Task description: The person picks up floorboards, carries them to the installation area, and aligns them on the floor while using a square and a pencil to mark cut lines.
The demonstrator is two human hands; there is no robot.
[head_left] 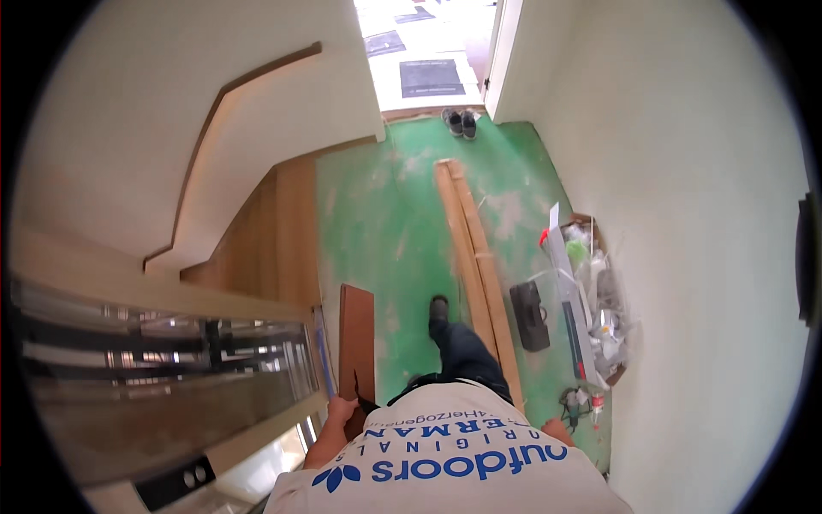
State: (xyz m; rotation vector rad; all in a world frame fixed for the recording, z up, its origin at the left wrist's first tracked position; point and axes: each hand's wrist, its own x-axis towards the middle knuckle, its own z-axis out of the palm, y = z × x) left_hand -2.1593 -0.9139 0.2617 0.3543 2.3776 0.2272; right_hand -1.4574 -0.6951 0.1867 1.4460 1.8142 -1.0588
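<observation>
My left hand (343,411) is low beside my hip, its fingers closed at the lower end of a long reddish-brown board (357,330). A thin, dark, pointed thing (363,396) shows right by those fingers. Whether they grip it or the board, I cannot tell. On my other side, my right hand (556,428) hangs by the shirt, its fingers too small and partly hidden to read. One shoe (438,307) is stretched forward on the green floor covering (394,231).
Long cardboard-wrapped packages (469,248) lie ahead. To the right are a black case (530,317), a box of plastic-wrapped items (606,334) and a power tool (572,403). Shoes (460,124) stand by the doorway. At left are wooden stairs (274,231) and a glass-sided railing (171,300).
</observation>
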